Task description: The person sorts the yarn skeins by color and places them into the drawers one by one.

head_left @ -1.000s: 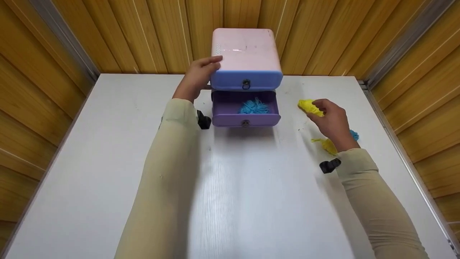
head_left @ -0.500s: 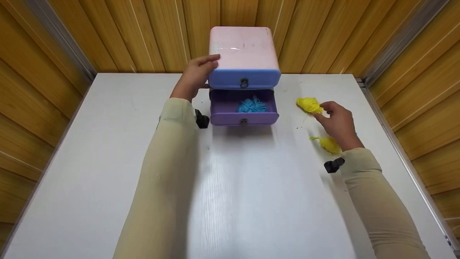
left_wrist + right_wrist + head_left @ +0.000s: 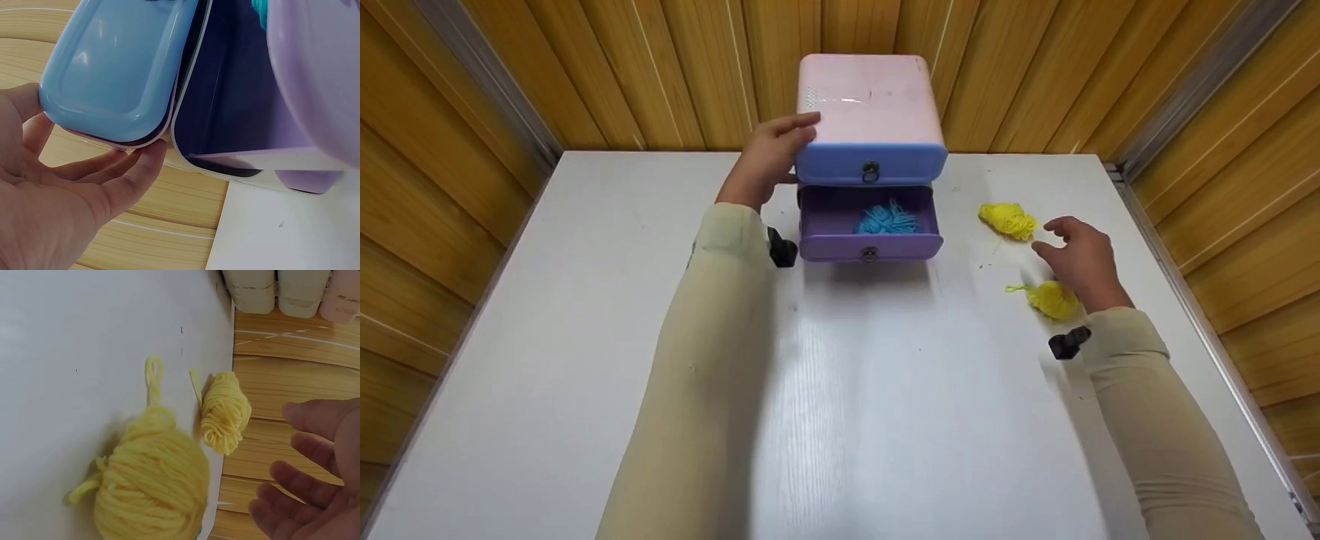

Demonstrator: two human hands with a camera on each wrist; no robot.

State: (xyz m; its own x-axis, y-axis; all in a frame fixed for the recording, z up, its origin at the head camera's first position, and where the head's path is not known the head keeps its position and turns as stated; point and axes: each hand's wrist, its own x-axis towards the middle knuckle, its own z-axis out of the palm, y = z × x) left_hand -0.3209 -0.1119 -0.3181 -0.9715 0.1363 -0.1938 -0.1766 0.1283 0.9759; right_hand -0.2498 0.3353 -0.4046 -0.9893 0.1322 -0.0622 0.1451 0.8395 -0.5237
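In the head view, a pink-topped mini drawer cabinet (image 3: 870, 97) stands at the back, its blue upper drawer (image 3: 840, 163) closed. The purple lower drawer (image 3: 832, 248) is pulled out, with a blue ball of yarn (image 3: 887, 219) inside. My left hand (image 3: 761, 161) grips the cabinet's upper left side, fingers over the top edge and against the side. To the right, my right hand (image 3: 1081, 259) hovers with fingers apart and nothing in them. A yellow ball of yarn (image 3: 1008, 221) lies just left of its fingertips. Another yellow yarn ball (image 3: 1053, 300) lies below, nearer the wrist.
A white table (image 3: 885, 420) carries everything. Wood-patterned panels (image 3: 697, 67) rise directly behind the cabinet and on both sides. Bits of lint dot the table near the yarn.
My right hand has drawn back to the right from the far yellow yarn ball, leaving it on the table and uncovering more of the nearer one. My left hand stays on the cabinet.
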